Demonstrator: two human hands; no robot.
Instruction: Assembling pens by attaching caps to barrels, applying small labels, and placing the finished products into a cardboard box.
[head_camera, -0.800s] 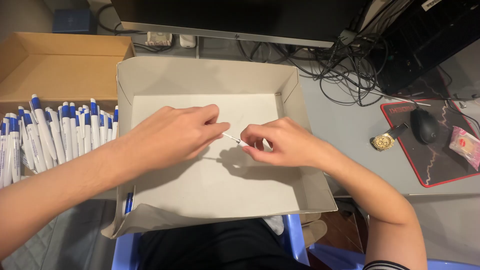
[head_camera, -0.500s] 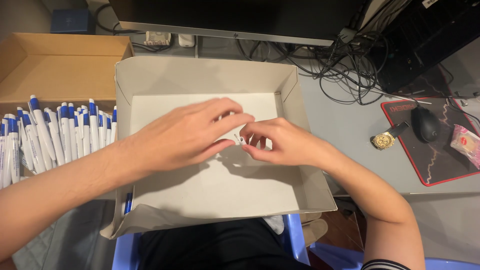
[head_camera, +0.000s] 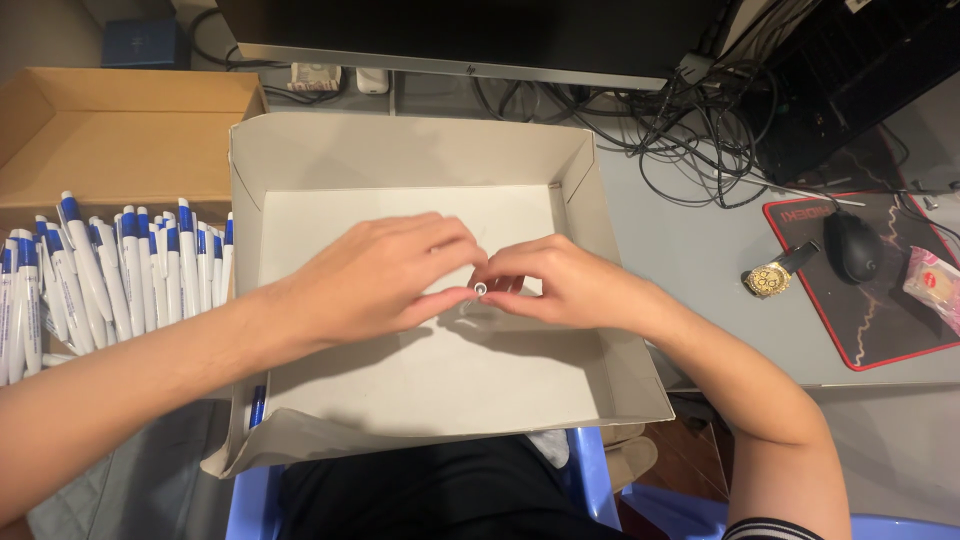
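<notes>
Both hands are meeting at frame centre, above the floor of a shallow grey cardboard tray. The left hand and right hand are pressing together, fingertips pinching 1 small white pen part, whose round open end is facing the camera; most of it is hidden by the fingers, so its full shape is unclear. Holding it over the tray is likely keeping any dropped piece contained. At the left edge, a row of white pens with blue caps is lying side by side in a brown cardboard box, within the left hand's reach. At right, a black mouse and a gold wristwatch are sitting well apart from the work.
</notes>
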